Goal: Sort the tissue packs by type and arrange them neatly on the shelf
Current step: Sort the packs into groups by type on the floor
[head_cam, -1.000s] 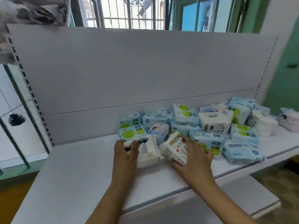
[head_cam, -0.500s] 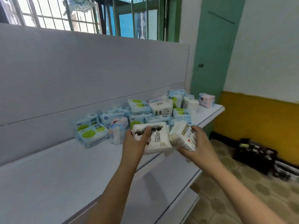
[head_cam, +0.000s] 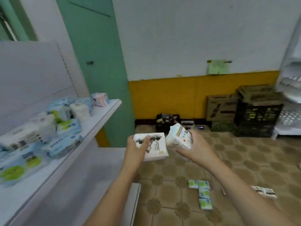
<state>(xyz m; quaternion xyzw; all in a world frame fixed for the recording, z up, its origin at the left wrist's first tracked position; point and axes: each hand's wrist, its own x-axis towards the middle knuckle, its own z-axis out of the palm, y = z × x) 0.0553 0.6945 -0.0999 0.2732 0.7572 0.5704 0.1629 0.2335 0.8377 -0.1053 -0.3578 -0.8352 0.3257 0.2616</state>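
Observation:
My left hand grips a white tissue pack with black ink print, held out in the air over the floor. Just to its right, my right hand grips a second white tissue pack with small print and a red dot, tilted up. Both packs are away from the white shelf, which runs along the left. A heap of blue, green-dotted and white tissue packs lies on that shelf, with a pink-and-blue pack at its far end.
On the tiled floor below lie green-and-white tissue packs and a white printed pack. Cardboard boxes and a black crate stand against the yellow wall. Another white rack is at the far right; a green door is behind the shelf end.
Both hands have lifted their packs off the shelf and swung right, out over the floor. The view has turned right with them, so the shelf now sits at the left.

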